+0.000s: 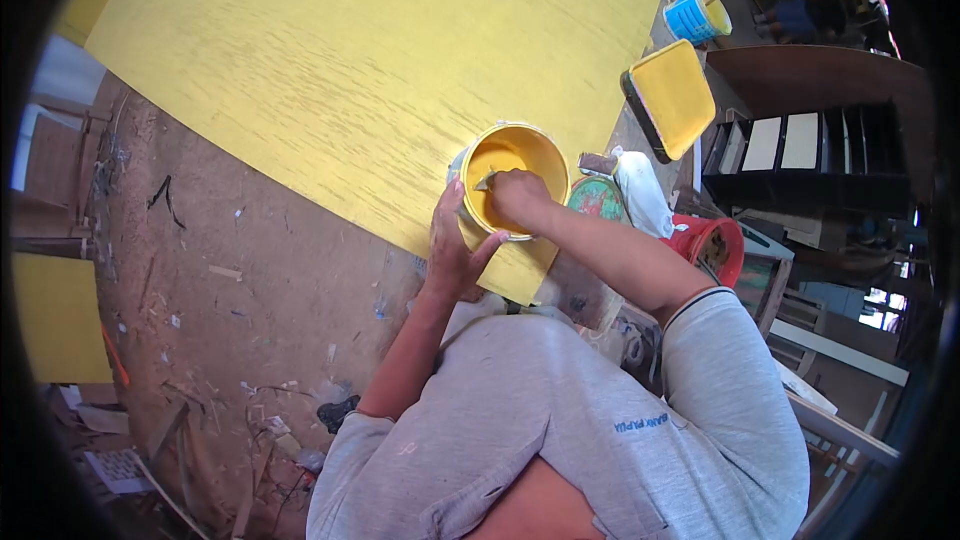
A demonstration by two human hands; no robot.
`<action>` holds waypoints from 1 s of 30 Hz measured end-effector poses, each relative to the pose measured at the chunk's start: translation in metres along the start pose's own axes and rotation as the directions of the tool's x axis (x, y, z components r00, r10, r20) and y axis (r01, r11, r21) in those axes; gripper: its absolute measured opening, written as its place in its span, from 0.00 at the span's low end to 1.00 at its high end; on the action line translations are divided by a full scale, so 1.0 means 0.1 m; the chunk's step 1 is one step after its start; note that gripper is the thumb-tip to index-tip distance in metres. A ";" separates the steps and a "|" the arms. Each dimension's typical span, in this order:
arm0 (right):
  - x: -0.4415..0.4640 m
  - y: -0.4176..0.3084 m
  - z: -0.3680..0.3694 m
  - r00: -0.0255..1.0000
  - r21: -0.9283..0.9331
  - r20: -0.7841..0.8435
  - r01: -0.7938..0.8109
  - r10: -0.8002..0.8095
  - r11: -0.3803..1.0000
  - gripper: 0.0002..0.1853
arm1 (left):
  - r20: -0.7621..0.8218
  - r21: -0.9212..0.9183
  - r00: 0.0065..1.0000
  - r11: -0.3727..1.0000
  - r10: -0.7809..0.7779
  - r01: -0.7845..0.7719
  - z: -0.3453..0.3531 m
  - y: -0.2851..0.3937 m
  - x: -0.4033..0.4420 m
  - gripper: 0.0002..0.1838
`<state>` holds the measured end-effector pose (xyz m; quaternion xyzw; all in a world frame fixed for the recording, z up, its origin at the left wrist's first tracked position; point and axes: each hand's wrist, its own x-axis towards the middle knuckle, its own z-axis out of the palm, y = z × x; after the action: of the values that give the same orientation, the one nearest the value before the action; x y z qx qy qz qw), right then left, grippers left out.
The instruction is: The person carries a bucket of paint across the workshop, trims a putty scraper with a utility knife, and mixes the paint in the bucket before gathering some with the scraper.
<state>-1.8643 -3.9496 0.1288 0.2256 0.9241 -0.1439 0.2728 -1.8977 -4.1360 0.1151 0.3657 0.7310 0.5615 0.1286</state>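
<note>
A round bucket with yellow paint inside stands near the corner of a large yellow-painted board. My left hand is pressed against the bucket's near left side, thumb and fingers spread along its outer wall. Inside the bucket, my right hand is closed round a small tool, of which only a greyish end shows. The rest of the tool is hidden by the fingers.
Right of the board are a yellow paint tray, a blue-labelled can with a stick, a white bag, a green-stained lid and a red bucket. A person is in the far background. Scraps litter the ground.
</note>
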 end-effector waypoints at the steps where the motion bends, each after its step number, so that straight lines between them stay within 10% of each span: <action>1: 0.01 0.00 -0.02 0.999 0.008 0.019 -0.026 0.026 1.000 0.16 | -0.006 -0.005 1.000 1.000 0.003 -0.003 -0.01 0.01 0.02 0.53; 15: 0.25 0.30 0.01 0.987 0.012 -0.004 -0.161 0.161 0.987 0.14 | 0.024 -0.026 0.999 0.999 0.039 -0.039 -0.07 -0.06 0.11 0.52; 24: 0.20 0.33 0.02 0.908 -0.724 -0.059 0.247 -0.415 0.643 0.14 | 0.057 -0.016 0.998 1.000 0.016 -0.015 -0.08 -0.08 0.11 0.52; 30: 0.12 0.28 0.05 0.990 -0.421 0.009 0.130 -0.138 0.898 0.20 | 0.065 -0.071 0.998 0.997 -0.018 0.023 -0.08 -0.02 0.12 0.51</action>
<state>-1.8572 -3.9229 0.1140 0.0989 0.9495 0.0423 0.2948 -1.9112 -4.1339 0.1184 0.3712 0.7095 0.5741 0.1710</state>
